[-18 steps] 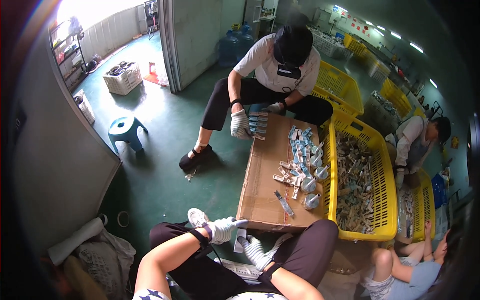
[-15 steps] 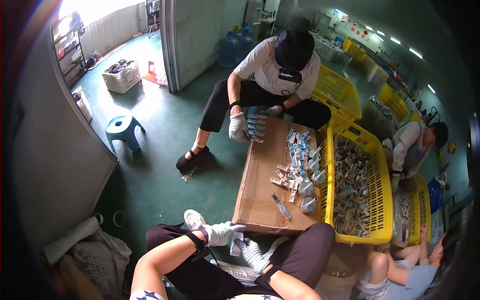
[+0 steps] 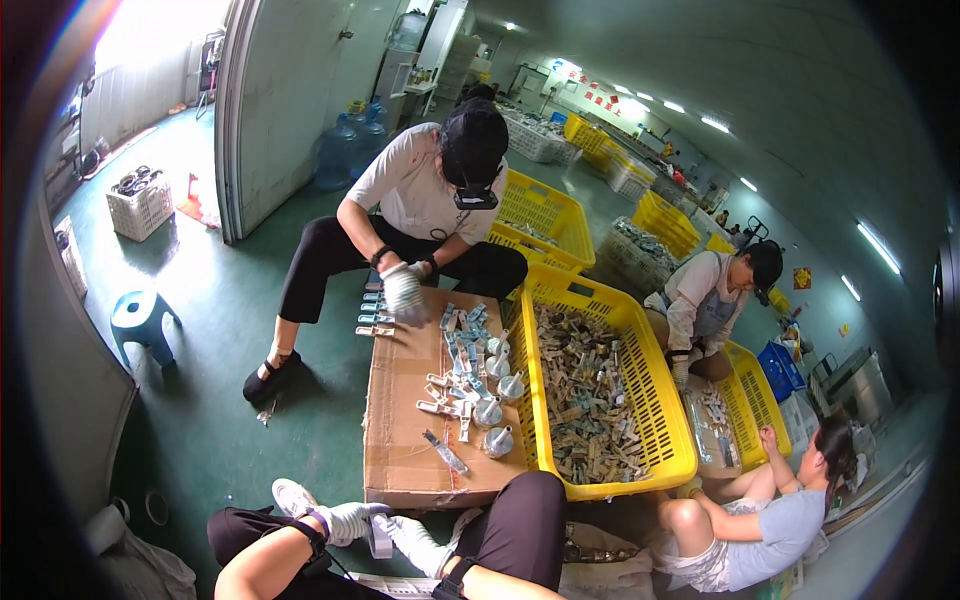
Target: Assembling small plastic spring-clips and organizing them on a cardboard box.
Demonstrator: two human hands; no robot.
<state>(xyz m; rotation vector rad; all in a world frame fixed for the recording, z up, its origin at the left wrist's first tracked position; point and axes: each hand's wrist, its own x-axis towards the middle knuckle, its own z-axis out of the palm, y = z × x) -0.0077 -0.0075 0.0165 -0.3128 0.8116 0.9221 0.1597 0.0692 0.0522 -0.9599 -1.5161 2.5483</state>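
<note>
Both my hands wear striped, pale knit gloves and meet low in the view, before the near edge of a cardboard box. My right hand grips a small whitish, flat-sided piece whose kind I cannot make out. My left hand has its fingertips closed together at the upper edge of that piece. On the box lie many pale blue and white plastic clips, several clear rounded containers with spouts, and a narrow grey-blue strip-like tool.
A yellow crate full of mixed clips stands against the box's right side. Across the box a gloved co-worker handles clips beside a row of them. Two more people sit at the right. A blue stool stands left.
My view has swung right, shifting the scene left. My left hand's fingers have come onto the whitish piece. The co-worker's hand has left the row of clips and moved right over the box.
</note>
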